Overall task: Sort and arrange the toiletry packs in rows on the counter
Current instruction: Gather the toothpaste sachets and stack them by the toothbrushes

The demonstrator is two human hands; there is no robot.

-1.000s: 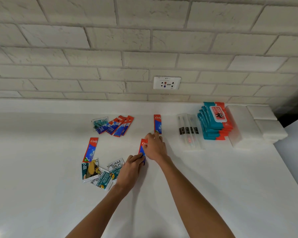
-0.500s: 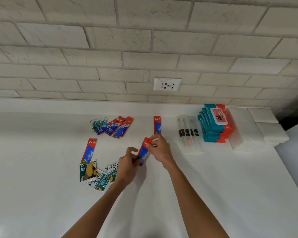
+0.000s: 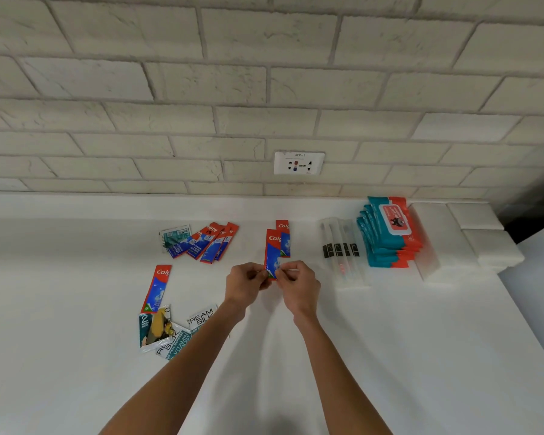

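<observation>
Both hands pinch the lower end of one red-and-blue toothpaste sachet (image 3: 272,251) near the counter's middle: my left hand (image 3: 245,284) on its left edge, my right hand (image 3: 297,285) on its right. The sachet points away from me and partly overlaps a second toothpaste sachet (image 3: 284,237) lying behind it. A fanned group of toothpaste sachets (image 3: 209,243) lies at the back left beside a teal sachet (image 3: 174,237). A single toothpaste sachet (image 3: 156,288) lies left of my hands. Shampoo and conditioner sachets (image 3: 167,332) sit in a loose pile below it.
Clear-wrapped toothbrushes (image 3: 339,249) lie right of my hands. A stack of teal-and-orange wet-wipe packs (image 3: 387,233) and white folded pieces (image 3: 471,237) stand at the back right. A wall socket (image 3: 298,163) sits in the brick wall. The white counter (image 3: 390,356) drops off at the right.
Both hands have carried the toothpaste sachet away from me, from the counter's middle up beside the sachet at the back. It has turned from tilted to nearly straight.
</observation>
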